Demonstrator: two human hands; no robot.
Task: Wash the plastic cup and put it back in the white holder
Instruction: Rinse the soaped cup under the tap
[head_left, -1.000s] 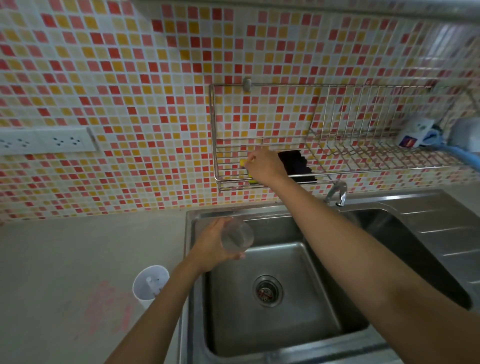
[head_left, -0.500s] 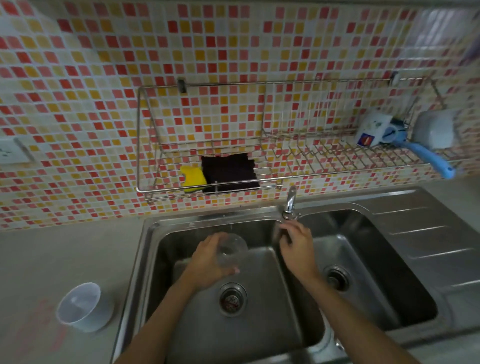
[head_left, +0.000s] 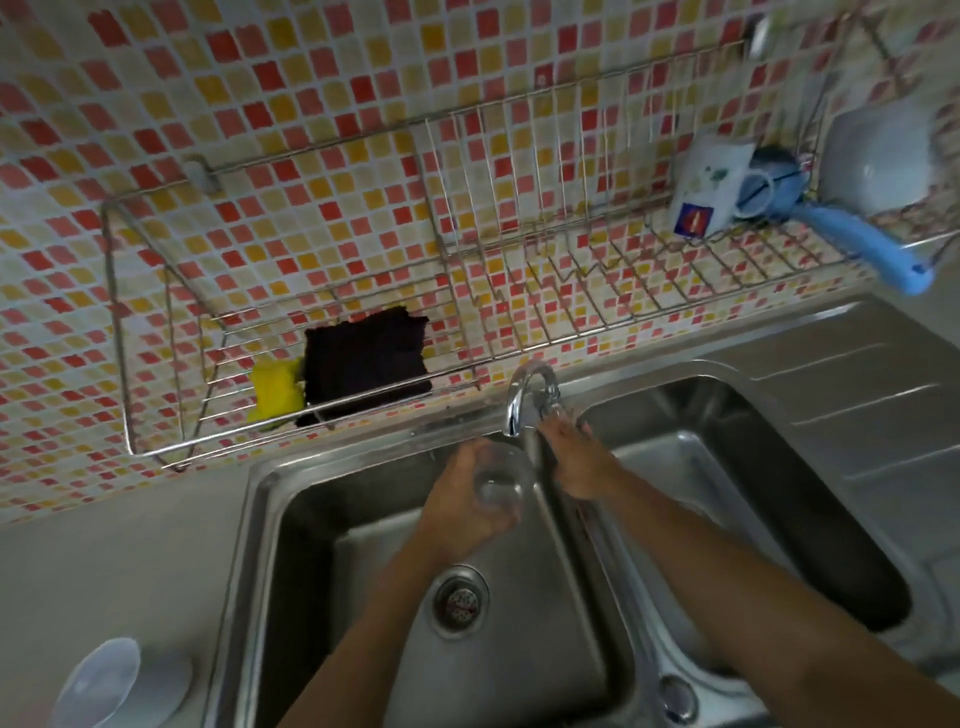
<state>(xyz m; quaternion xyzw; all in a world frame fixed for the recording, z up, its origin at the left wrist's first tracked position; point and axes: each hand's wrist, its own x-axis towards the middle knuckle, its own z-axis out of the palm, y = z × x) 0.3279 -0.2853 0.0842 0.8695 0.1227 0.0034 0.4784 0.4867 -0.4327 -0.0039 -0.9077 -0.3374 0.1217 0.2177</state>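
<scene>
The clear plastic cup (head_left: 497, 480) is in the middle of the frame, over the left bowl of the metal sink (head_left: 270, 519), just under the spout of the tap (head_left: 522, 397). The left hand (head_left: 462, 501) holds it, with the fingers curled round its side. A thin blur runs down from the spout beside the cup, but it is too blurry to tell if it is water. The right hand (head_left: 576, 460) is just to the right of the cup, reaching up to the base of the tap; its fingers are stretched toward the tap, and I cannot tell if they grip anything. Below the hands, the round drain (head_left: 460, 603) sits in the bottom of the left bowl. In the lower left corner of the frame, the white holder (head_left: 122, 686) stands on the grey counter (head_left: 104, 571), well apart from the cup. Above the sink, a wire rack (head_left: 467, 249) hangs on the tiled wall. In its left part lie a yellow sponge (head_left: 275, 389) and a dark cloth (head_left: 366, 364), touching each other. At the upper right of the frame, the rack holds a white mug (head_left: 709, 192), a blue handle (head_left: 867, 249) and a white bowl (head_left: 883, 156).
</scene>
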